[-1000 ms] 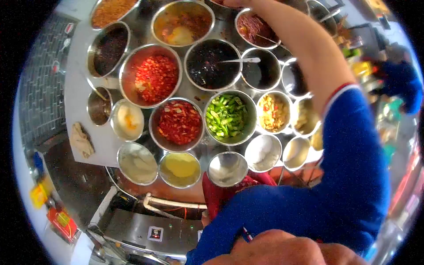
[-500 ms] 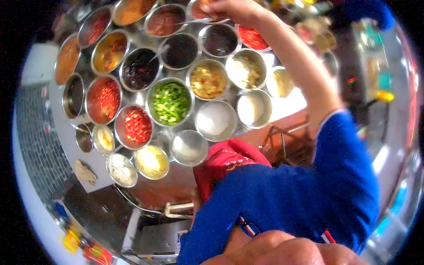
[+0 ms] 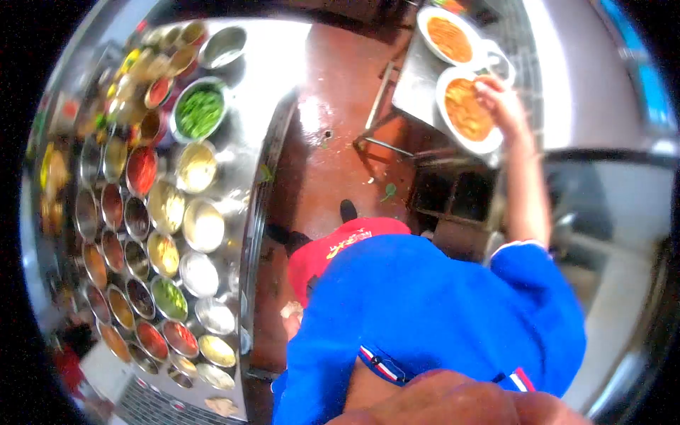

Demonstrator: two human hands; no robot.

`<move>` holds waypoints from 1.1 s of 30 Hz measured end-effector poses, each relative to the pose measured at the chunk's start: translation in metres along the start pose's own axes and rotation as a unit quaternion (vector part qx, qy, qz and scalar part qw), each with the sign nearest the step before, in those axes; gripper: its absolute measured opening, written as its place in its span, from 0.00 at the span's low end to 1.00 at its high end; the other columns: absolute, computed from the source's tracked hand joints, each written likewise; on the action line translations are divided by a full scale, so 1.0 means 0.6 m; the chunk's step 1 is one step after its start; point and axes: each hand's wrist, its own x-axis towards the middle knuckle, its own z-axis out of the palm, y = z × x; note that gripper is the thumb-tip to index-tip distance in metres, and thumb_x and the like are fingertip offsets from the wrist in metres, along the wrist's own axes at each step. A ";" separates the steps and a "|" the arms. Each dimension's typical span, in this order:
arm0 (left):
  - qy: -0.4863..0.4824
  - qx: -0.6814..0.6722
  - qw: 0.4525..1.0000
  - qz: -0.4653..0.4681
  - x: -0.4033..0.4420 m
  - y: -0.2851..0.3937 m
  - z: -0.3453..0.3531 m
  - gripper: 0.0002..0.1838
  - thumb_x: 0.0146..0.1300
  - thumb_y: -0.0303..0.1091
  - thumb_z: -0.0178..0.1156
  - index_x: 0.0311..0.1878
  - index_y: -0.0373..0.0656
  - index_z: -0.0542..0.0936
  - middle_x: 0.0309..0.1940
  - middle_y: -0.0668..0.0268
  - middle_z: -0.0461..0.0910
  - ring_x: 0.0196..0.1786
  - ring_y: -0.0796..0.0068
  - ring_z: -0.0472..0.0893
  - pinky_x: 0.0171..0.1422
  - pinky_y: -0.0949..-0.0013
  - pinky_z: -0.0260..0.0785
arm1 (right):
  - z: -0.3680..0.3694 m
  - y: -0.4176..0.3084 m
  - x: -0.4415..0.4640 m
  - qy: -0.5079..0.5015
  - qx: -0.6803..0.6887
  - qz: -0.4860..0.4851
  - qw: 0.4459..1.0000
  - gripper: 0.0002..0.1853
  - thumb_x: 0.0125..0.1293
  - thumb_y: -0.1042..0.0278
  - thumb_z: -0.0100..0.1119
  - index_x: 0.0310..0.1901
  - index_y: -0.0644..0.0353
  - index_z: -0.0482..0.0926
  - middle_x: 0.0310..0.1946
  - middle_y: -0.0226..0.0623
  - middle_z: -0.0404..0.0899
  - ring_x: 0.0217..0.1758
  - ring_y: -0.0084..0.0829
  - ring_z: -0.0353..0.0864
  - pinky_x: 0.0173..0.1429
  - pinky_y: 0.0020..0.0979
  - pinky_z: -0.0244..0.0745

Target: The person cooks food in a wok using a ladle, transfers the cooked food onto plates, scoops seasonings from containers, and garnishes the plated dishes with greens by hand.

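Note:
My right hand (image 3: 501, 106) is over the near white bowl (image 3: 446, 117), its fingers pinched together above the orange-brown food (image 3: 467, 112) in it. Whatever is between those fingertips is too small to make out. Behind it stands a second white bowl (image 3: 423, 25) of similar orange-brown food (image 3: 450, 39). Part of my left hand (image 3: 291, 326) shows low beside my red apron (image 3: 354, 237), next to something pale; its fingers are mostly hidden.
On the left, a long metal counter (image 3: 273, 53) carries many steel bowls, including chopped greens (image 3: 200, 112) and red peppers (image 3: 144, 170). A crumpled cloth (image 3: 221, 406) lies at its near end. Between counter and the bowls' metal table (image 3: 418, 88) is a wet red floor (image 3: 333, 92).
The view has swung right, away from the steel bowls. My right hand has left a bowl at the counter's far side and is now over a white bowl of food.

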 end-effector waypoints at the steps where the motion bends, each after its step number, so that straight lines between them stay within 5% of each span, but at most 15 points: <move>1: -0.006 0.014 1.000 0.005 0.006 0.016 0.009 0.17 0.62 0.36 0.55 0.51 0.38 0.79 0.42 0.55 0.83 0.44 0.59 0.83 0.45 0.58 0.76 | -0.052 0.006 -0.007 0.028 -0.015 -0.024 0.999 0.12 0.65 0.70 0.63 0.49 0.63 0.79 0.41 0.31 0.81 0.41 0.20 0.79 0.47 0.21 0.73; 8: -0.037 0.088 0.994 0.046 0.017 0.127 0.087 0.17 0.61 0.33 0.55 0.52 0.38 0.78 0.42 0.56 0.83 0.44 0.59 0.83 0.46 0.58 0.77 | -0.231 0.166 0.005 0.097 -0.176 -0.026 0.979 0.12 0.62 0.69 0.64 0.45 0.63 0.81 0.34 0.34 0.82 0.37 0.21 0.81 0.40 0.24 0.74; 16: -0.026 0.110 0.992 0.058 -0.019 0.164 0.124 0.18 0.60 0.30 0.56 0.54 0.39 0.78 0.43 0.57 0.83 0.45 0.59 0.83 0.46 0.58 0.77 | -0.280 0.212 0.134 0.109 -0.443 -0.155 0.876 0.12 0.63 0.63 0.59 0.44 0.59 0.82 0.36 0.48 0.84 0.42 0.50 0.83 0.48 0.44 0.76; 20: -0.021 0.105 0.993 0.050 -0.031 0.141 0.124 0.19 0.59 0.29 0.56 0.54 0.39 0.78 0.43 0.57 0.83 0.46 0.59 0.83 0.46 0.58 0.77 | -0.302 0.225 0.119 0.099 -0.471 -0.135 0.866 0.11 0.66 0.62 0.56 0.41 0.60 0.82 0.41 0.48 0.83 0.46 0.49 0.82 0.48 0.45 0.74; 24: -0.015 0.091 0.995 0.033 -0.044 0.113 0.127 0.19 0.58 0.27 0.56 0.55 0.39 0.78 0.43 0.57 0.83 0.46 0.59 0.83 0.47 0.58 0.77 | -0.277 0.172 0.067 0.203 -0.318 -0.151 0.914 0.14 0.65 0.65 0.59 0.50 0.55 0.81 0.49 0.50 0.81 0.52 0.48 0.81 0.53 0.42 0.76; 26: -0.012 0.083 0.996 0.027 -0.049 0.100 0.124 0.20 0.58 0.26 0.56 0.55 0.40 0.78 0.43 0.57 0.83 0.46 0.59 0.83 0.47 0.58 0.78 | -0.282 0.240 0.059 0.176 -0.414 -0.155 0.880 0.19 0.64 0.66 0.60 0.57 0.52 0.78 0.55 0.52 0.76 0.57 0.49 0.78 0.58 0.42 0.75; 30: 0.003 0.044 0.999 0.017 -0.061 0.073 0.119 0.20 0.57 0.25 0.56 0.56 0.40 0.78 0.43 0.58 0.83 0.47 0.58 0.83 0.47 0.58 0.78 | -0.255 0.220 0.131 0.200 -0.414 -0.211 0.863 0.21 0.63 0.68 0.60 0.58 0.64 0.77 0.58 0.51 0.75 0.60 0.48 0.77 0.65 0.43 0.69; 33: 0.030 -0.003 1.000 0.003 -0.073 0.065 0.115 0.21 0.57 0.23 0.56 0.56 0.40 0.77 0.43 0.58 0.83 0.47 0.58 0.83 0.47 0.58 0.78 | -0.159 0.164 0.142 0.146 -0.462 -0.144 0.863 0.15 0.66 0.65 0.56 0.49 0.64 0.81 0.44 0.52 0.83 0.50 0.46 0.82 0.58 0.42 0.73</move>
